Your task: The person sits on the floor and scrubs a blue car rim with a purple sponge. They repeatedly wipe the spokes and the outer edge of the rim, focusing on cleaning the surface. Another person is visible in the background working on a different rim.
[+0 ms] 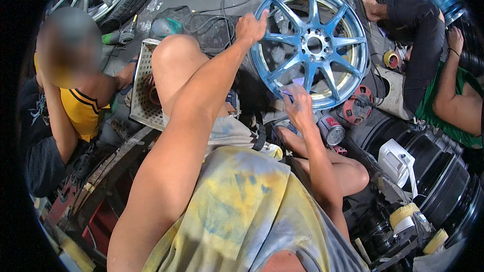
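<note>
A blue multi-spoke car wheel rim (325,64), with worn, whitish patches on its spokes and lip, stands tilted in front of me. My left hand (252,26) grips its upper left edge, fingers curled and thumb up along the lip. At the lower edge of the rim, my right hand (299,105) is closed on a thin lilac sheet (298,81), pressed near the foot of a spoke. What the sheet is made of I cannot tell. My right fingertips are partly blurred.
A perforated white crate (146,78) stands left of my knee. To the right lie a metal can (331,130), a red round-based thing (357,105), a white jug (396,161) and black wheel rims (443,186). People sit at both sides. A dark cable (227,7) runs behind.
</note>
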The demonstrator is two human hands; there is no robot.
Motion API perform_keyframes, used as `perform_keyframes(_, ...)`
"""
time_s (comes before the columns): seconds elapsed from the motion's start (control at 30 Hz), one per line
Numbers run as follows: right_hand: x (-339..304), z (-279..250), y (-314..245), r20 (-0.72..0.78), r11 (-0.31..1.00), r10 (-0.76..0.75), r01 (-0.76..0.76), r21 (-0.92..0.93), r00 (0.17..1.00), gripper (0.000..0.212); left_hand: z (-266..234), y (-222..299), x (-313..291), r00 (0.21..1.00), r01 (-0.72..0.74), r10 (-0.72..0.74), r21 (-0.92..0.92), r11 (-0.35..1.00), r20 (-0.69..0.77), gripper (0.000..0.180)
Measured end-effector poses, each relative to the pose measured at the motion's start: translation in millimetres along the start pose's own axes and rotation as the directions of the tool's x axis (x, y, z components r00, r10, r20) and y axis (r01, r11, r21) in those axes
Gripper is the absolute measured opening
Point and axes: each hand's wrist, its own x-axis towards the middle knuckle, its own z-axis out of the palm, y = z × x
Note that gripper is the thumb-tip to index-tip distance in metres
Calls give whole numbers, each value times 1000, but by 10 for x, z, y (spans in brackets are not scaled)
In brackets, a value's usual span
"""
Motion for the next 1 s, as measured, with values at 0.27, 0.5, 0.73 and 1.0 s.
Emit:
perform_keyframes(0.27,72,-71,-45,63,999,-14,12,41,998,18,-118,125,-63,991,60,-60,2,998,121,80)
perform_keyframes(0.5,-13,-113,112,104,998,-55,59,-38,993,16,-56,69,-45,999,28,-27,-20,999,31,86)
perform_keyframes(0.73,-239,-109,172,84,990,-119,125,-61,989,17,-66,65,-178,999,47,-47,26,999,-9,80)
perform_keyframes(1.0,-218,-224,-151,11,995,-55,55,-80,998,21,73,143,-108,998,22,-22,-8,1000,63,80)
